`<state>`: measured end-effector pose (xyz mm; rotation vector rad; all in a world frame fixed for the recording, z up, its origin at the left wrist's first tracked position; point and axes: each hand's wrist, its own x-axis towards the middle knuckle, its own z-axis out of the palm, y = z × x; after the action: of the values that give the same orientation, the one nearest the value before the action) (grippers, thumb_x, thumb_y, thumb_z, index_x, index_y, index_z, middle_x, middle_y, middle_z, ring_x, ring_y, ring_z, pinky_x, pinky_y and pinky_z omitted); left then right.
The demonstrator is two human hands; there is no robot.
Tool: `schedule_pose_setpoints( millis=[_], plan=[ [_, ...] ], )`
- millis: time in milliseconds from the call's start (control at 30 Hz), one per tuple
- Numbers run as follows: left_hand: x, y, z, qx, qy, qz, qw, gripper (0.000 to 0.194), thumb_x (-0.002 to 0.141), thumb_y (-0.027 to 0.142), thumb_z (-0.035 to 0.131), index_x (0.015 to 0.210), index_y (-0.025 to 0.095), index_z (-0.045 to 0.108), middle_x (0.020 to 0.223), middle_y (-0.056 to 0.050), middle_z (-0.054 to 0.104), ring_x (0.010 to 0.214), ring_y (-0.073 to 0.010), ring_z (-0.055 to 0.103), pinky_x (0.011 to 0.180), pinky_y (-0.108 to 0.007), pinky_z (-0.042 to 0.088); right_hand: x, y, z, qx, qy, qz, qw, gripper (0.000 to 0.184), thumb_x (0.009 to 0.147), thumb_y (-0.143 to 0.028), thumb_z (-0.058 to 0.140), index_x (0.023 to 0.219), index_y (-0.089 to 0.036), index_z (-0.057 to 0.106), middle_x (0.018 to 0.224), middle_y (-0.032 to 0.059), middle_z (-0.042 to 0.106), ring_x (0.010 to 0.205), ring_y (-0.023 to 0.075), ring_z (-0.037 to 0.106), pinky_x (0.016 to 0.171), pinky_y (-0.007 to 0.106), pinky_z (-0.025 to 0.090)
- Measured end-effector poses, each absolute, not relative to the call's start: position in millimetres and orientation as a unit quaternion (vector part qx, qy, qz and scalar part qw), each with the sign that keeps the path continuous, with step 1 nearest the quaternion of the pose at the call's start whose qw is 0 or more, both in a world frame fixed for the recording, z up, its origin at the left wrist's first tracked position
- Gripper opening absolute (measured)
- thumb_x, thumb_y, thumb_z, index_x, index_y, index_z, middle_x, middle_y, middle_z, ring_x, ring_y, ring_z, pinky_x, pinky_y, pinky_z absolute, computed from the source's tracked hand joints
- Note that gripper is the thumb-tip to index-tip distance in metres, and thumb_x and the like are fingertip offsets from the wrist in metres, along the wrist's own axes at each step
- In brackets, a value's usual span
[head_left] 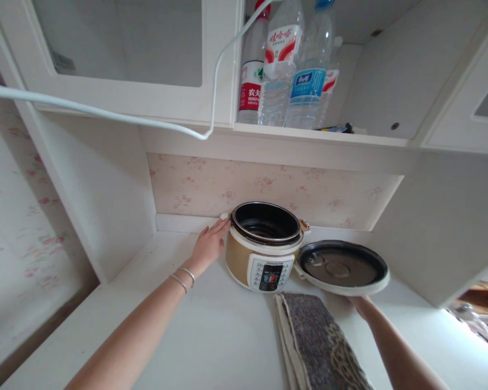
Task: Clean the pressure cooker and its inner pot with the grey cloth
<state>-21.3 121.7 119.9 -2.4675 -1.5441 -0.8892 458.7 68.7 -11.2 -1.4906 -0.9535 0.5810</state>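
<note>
A gold and white pressure cooker stands on the white counter, its dark inner pot showing from above. Fingers stretched out, my left hand rests against the cooker's upper left side near the rim. My right hand supports the cooker's lid from below, to the right of the body. The lid's dark underside faces up, and it hides most of that hand's fingers. Lit symbols show on the front control panel.
A folded grey patterned cloth lies in front of the cooker. Several plastic bottles stand in the open cupboard above. A white cable crosses the upper left view. Cabinet side panels bound the counter.
</note>
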Motion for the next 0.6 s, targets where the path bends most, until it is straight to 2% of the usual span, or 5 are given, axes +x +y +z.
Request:
schedule_pose_setpoints(
  millis=[167, 300, 367, 467, 600],
  plan=[
    [-22.5, 117.9, 124.3, -0.814, -0.510, -0.276, 0.027, 0.075, 0.074, -0.002, 0.039, 0.144, 0.024, 0.032, 0.150, 0.000, 0.030, 0.138, -0.0149, 0.025, 0.111, -0.037, 0.026, 445.4, 57.4, 4.3, -0.620, -0.355, 0.362, 0.599, 0.083, 0.038, -0.027, 0.080, 0.117, -0.026, 0.052, 0.129, 0.0144, 0.055, 0.120, 0.0392, 0.049, 0.090, 0.051, 0.050],
    [-24.5, 116.3, 126.8, -0.817, -0.507, -0.274, 0.013, 0.076, 0.073, -0.001, 0.041, 0.144, 0.024, 0.031, 0.151, 0.000, 0.028, 0.138, -0.0146, 0.025, 0.111, -0.036, 0.026, 438.2, 53.4, 16.0, -0.566, -0.288, 0.409, 0.656, 0.056, 0.050, -0.025, 0.072, 0.103, -0.027, 0.057, 0.104, 0.0074, 0.067, 0.095, 0.0294, 0.064, 0.075, 0.040, 0.058],
    [-25.9, 116.5, 126.8, -0.821, -0.496, -0.281, 0.009, 0.076, 0.073, -0.001, 0.040, 0.144, 0.023, 0.032, 0.151, 0.001, 0.028, 0.138, -0.0142, 0.025, 0.112, -0.035, 0.026, 439.4, 53.2, 22.3, -0.549, -0.231, 0.411, 0.691, 0.038, 0.060, -0.031, 0.060, 0.097, -0.028, 0.055, 0.092, 0.0040, 0.068, 0.084, 0.0257, 0.067, 0.072, 0.042, 0.058],
    [-27.5, 117.8, 125.4, -0.826, -0.481, -0.293, 0.005, 0.074, 0.073, -0.001, 0.039, 0.144, 0.020, 0.033, 0.150, 0.000, 0.029, 0.138, -0.0131, 0.025, 0.113, -0.031, 0.025, 443.8, 53.5, 33.1, -0.591, -0.203, 0.343, 0.702, 0.027, 0.069, -0.037, 0.041, 0.093, -0.031, 0.051, 0.079, 0.0032, 0.066, 0.073, 0.0256, 0.067, 0.064, 0.046, 0.057],
    [-28.9, 119.8, 123.4, -0.827, -0.475, -0.300, 0.000, 0.075, 0.072, -0.002, 0.038, 0.144, 0.018, 0.032, 0.151, 0.001, 0.028, 0.139, -0.0117, 0.022, 0.114, -0.027, 0.023, 447.2, 50.1, 47.6, -0.672, -0.300, 0.212, 0.643, 0.026, 0.068, -0.040, 0.042, 0.090, -0.033, 0.053, 0.069, 0.0053, 0.064, 0.063, 0.0270, 0.066, 0.054, 0.043, 0.055]
  ],
)
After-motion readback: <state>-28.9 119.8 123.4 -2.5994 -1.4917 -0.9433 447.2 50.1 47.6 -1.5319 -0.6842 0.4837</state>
